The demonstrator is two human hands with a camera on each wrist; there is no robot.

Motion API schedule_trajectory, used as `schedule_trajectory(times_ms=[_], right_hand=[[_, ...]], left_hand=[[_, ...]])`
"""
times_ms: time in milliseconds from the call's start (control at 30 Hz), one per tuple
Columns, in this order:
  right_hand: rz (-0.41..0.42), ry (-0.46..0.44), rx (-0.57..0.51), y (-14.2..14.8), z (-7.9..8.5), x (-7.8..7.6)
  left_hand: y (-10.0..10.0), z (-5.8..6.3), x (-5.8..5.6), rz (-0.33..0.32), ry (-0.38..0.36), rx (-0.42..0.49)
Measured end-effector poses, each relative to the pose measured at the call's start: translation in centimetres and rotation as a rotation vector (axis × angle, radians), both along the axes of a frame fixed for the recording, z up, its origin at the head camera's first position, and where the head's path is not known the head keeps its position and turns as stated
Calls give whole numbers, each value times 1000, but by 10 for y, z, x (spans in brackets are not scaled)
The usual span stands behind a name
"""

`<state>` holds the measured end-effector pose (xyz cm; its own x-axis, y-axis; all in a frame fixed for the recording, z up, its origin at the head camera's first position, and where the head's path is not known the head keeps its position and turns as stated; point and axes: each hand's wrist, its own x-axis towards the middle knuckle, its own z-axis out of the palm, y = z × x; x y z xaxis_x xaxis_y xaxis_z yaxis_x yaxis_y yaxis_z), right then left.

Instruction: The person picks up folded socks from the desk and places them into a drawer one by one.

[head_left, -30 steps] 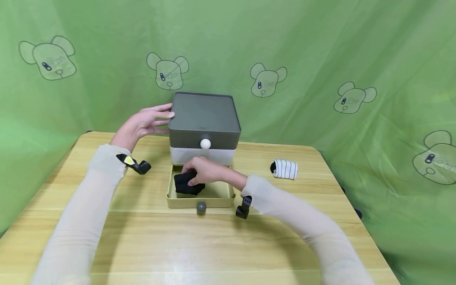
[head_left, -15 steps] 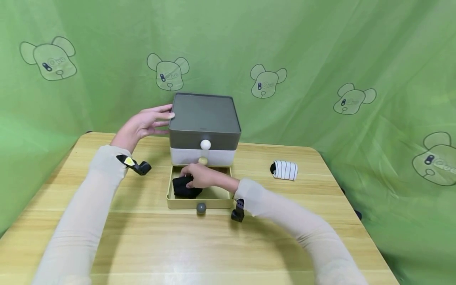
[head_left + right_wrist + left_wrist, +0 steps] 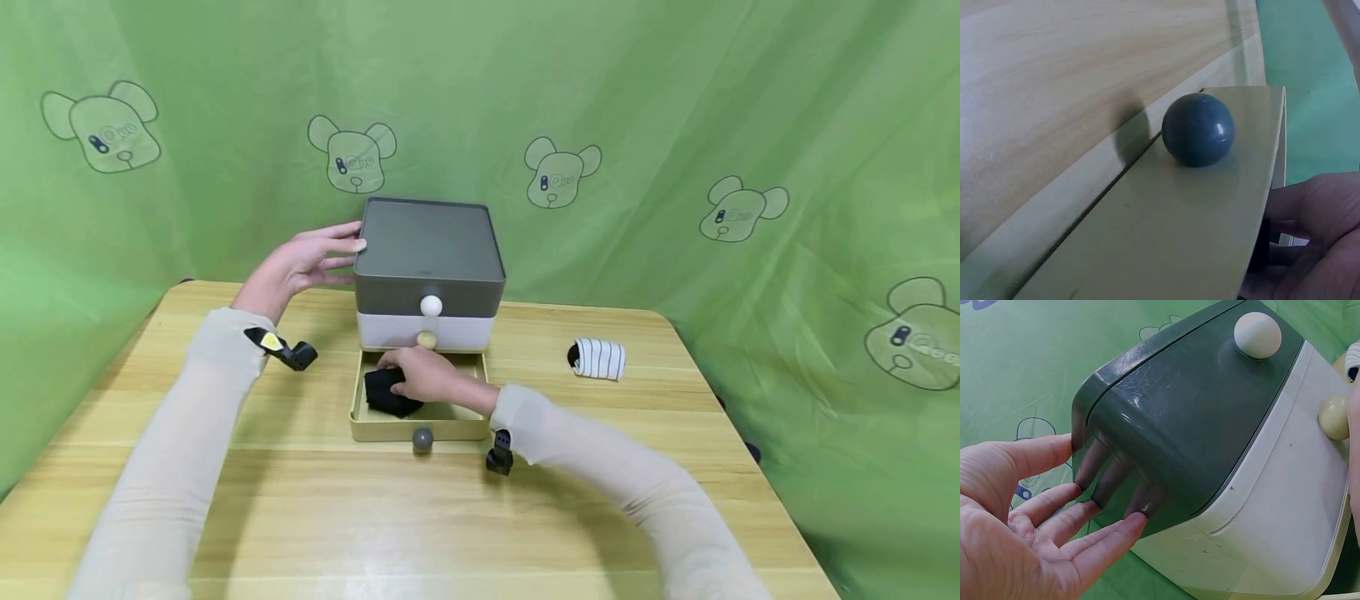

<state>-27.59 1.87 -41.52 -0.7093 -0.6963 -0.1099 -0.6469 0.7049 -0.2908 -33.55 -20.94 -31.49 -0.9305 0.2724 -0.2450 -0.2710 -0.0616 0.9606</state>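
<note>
A small drawer cabinet (image 3: pixel 435 237) has a dark grey top tier, a white middle tier and a pulled-out yellowish bottom drawer (image 3: pixel 450 430). My left hand (image 3: pixel 303 258) touches the cabinet's left side with extended fingers, which the left wrist view shows against the dark panel (image 3: pixel 1166 425). Inside the open drawer, toward its left, lies a bundle of black cloth (image 3: pixel 390 396), perhaps a folded sock. My right hand (image 3: pixel 431 375) reaches over the drawer and holds this bundle from above, its fingertips partly hidden. In the right wrist view, the drawer front covers most of the cloth.
A white striped rolled cloth (image 3: pixel 600 359) with a black inside sits on the wooden table (image 3: pixel 360 517), right of the cabinet. Round knobs stick out from the tiers: white (image 3: pixel 431 306), yellowish (image 3: pixel 427 340) and grey (image 3: pixel 422 440). A green curtain (image 3: pixel 637 83) hangs behind.
My right hand has shifted slightly left and lower into the drawer with the black cloth, uncovering the yellowish knob. My left hand has stayed against the cabinet.
</note>
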Motion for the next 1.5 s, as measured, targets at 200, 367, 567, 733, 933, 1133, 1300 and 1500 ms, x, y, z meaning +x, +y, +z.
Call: schedule_trajectory(times_ms=[200, 367, 567, 733, 933, 1133, 1300, 1500], right_hand=[[7, -33, -15, 0, -3, -1], [19, -46, 6, 0, -3, -1], [28, -26, 17, 1, 2, 1], [65, -16, 11, 2, 14, 7], [133, -114, -60, 13, 44, 14], [190, -211, -179, 49, 87, 14], [189, -239, -227, 98, 117, 8], [24, -258, -257, 167, 131, -14]], left_hand=[[-1, 0, 1, -6, -2, 7], [0, 0, 0, 7, -4, 9], [0, 0, 1, 5, 1, 8], [-1, -1, 0, 6, 5, 12], [-1, -1, -1, 6, 4, 20], [0, -2, -2, 4, -1, 25], [-1, -2, -2, 0, -2, 21], [-2, -1, -2, -5, 0, 18]])
